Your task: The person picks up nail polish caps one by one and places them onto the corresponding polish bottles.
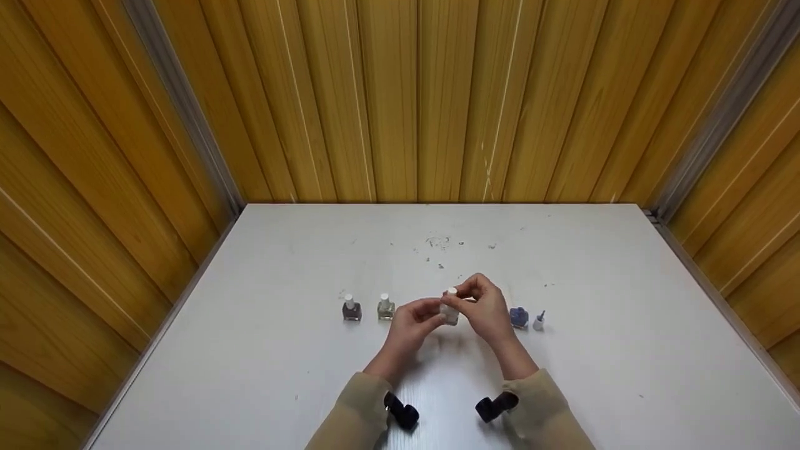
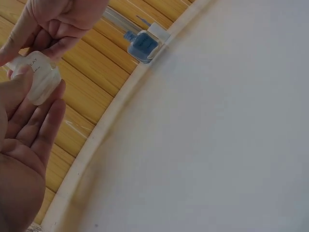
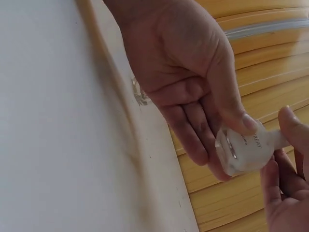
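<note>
Bottle [image 2: 44, 79] still capped, left hand [image 1: 407, 326] gripping, right hand [image 1: 490, 311] pinching cap [image 1: 452, 291].
Rightward, blue bottle [image 1: 519, 317] uncapped; leftward, two bottles [image 1: 352, 311] capped.

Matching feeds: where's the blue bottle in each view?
Head: blue bottle right of centre, below mid-height, between the right hand and the brush cap.
Left wrist: near the top, about midway across, beside the brush cap.
Right wrist: not in it.
Shared landmark: the white bottle, held, visible in all three.
</note>
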Motion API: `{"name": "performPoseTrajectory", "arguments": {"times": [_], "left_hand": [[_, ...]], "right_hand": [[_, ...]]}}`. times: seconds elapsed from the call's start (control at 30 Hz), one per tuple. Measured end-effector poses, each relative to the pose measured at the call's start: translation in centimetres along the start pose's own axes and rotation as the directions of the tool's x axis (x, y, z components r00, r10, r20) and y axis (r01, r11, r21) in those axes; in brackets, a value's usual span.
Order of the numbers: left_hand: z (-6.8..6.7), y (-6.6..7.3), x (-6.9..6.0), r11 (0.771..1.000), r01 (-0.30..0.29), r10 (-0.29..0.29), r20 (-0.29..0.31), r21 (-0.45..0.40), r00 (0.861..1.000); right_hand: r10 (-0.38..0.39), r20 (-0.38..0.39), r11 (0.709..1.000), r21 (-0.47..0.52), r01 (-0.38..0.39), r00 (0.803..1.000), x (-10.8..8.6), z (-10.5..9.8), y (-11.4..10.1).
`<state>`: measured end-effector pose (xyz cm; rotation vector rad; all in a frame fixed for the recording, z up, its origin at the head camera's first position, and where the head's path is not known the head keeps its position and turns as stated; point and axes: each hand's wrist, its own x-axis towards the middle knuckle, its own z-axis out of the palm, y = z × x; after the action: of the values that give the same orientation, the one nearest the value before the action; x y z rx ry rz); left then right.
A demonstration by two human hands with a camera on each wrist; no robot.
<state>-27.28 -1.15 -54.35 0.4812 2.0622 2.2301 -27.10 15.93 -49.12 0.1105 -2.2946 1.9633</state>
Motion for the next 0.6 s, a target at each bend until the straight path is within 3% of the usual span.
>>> {"name": "performPoseTrajectory", "arguments": {"times": [0.1, 0.2, 0.27, 0.33, 0.43, 0.6], "left_hand": [[-0.1, 0.0, 0.0, 0.999, 0.024, -0.023, 0.030, -0.029, 0.999], [-0.4, -0.1, 0.0, 0.996, 0.048, -0.041, 0.092, -0.070, 0.995], [-0.6, -0.1, -0.1, 0.995, 0.054, -0.040, 0.147, -0.089, 0.988], [-0.8, -0.1, 0.0, 0.993, 0.056, -0.035, 0.196, -0.100, 0.980], [-0.9, -0.1, 0.0, 0.995, 0.053, -0.031, 0.232, -0.088, 0.972], [-0.8, 0.0, 0.0, 0.995, 0.054, -0.035, 0.216, -0.084, 0.976]], "right_hand": [[-0.015, 0.203, 0.998, 0.057, 0.004, 0.979, 0.3, -1.4, 0.2], [-0.071, 0.384, 0.993, 0.110, 0.030, 0.921, 0.5, -2.8, 0.5], [-0.107, 0.456, 0.991, 0.119, 0.058, 0.884, 0.6, -3.4, 0.6], [-0.116, 0.491, 0.991, 0.121, 0.064, 0.864, 0.6, -3.6, 0.7], [-0.115, 0.500, 0.992, 0.108, 0.070, 0.859, 0.6, -3.6, 0.8], [-0.108, 0.426, 0.994, 0.066, 0.088, 0.898, 0.5, -3.2, 0.6]]}}
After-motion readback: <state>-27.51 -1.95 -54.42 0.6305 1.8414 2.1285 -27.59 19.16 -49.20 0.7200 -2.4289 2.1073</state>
